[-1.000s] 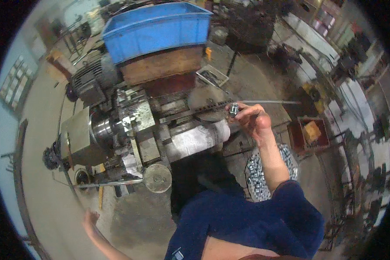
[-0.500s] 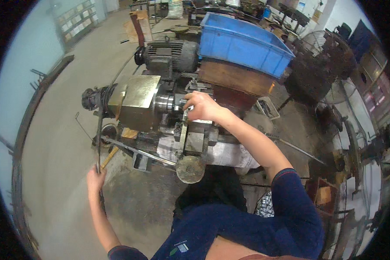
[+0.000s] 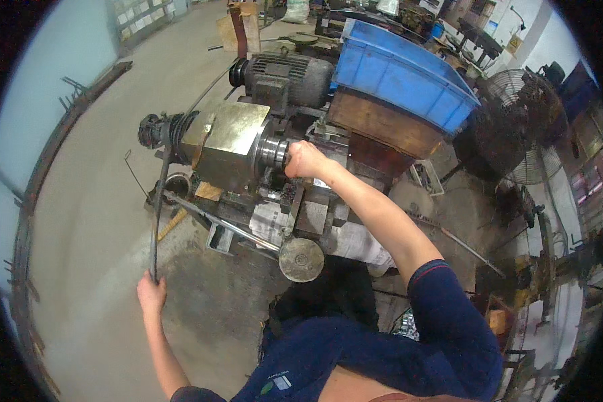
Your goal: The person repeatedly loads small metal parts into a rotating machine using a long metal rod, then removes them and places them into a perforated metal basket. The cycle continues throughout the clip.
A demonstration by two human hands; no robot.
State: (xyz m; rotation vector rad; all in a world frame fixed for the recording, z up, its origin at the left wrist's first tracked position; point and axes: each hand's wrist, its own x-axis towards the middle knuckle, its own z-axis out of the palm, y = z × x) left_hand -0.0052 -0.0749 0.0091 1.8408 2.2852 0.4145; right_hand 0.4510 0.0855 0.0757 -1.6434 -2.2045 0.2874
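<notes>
My left hand (image 3: 152, 293) is wrapped round the lower end of a long dark lever rod (image 3: 157, 231), which runs up to the left end of a small lathe's headstock (image 3: 222, 162). At the shiny steel spindle chuck (image 3: 273, 152) on the headstock's right side, my right hand (image 3: 305, 160) is closed with the fingers bent against its face. Whatever those fingers hold is hidden behind the hand. Below the right forearm lies the greasy tool slide (image 3: 311, 218), with a round metal disc (image 3: 301, 260) at its near end.
An electric motor (image 3: 285, 79) sits behind the headstock. A blue plastic crate (image 3: 402, 74) rests on a wooden box (image 3: 382, 124) at the back right. Farther right stands a large fan (image 3: 519, 120). A steel bar (image 3: 231, 228) slants in front of the lathe.
My right hand has closed more tightly at the chuck face, its fingers now curled in. My left hand still grips the lever rod. The whole view has shifted slightly.
</notes>
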